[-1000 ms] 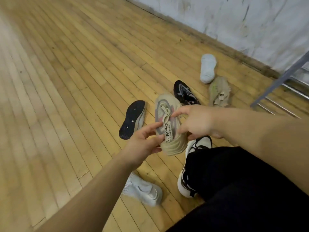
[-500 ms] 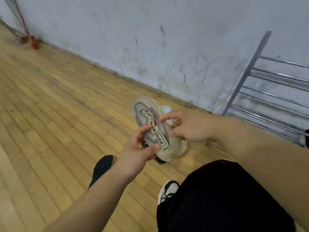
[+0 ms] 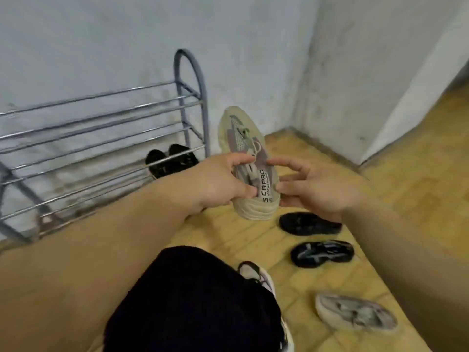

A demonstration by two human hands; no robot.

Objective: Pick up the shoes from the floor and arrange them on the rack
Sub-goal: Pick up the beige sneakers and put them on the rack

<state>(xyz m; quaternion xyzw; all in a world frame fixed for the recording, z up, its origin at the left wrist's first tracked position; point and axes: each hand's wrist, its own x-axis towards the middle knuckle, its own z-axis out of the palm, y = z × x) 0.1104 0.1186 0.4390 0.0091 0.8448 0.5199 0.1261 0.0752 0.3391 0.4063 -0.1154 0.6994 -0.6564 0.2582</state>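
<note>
Beige sneaker [image 3: 250,158] held in the air, toe away, just right of the metal shoe rack [image 3: 101,138]. Left hand [image 3: 220,181] grips its left side, fingers curled; right hand [image 3: 317,191] pinches the right side. Black pair [image 3: 172,161] on lower tier. Matching sneaker [image 3: 355,315] lies on the floor.

Beige shoe [image 3: 247,158] aloft, toe up, beside the metal rack [image 3: 101,138] — its mate [image 3: 355,315] lies on the floor [image 3: 418,199].

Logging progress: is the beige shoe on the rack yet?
Not yet: left hand and right hand hold the beige shoe aloft beside the rack.
</note>
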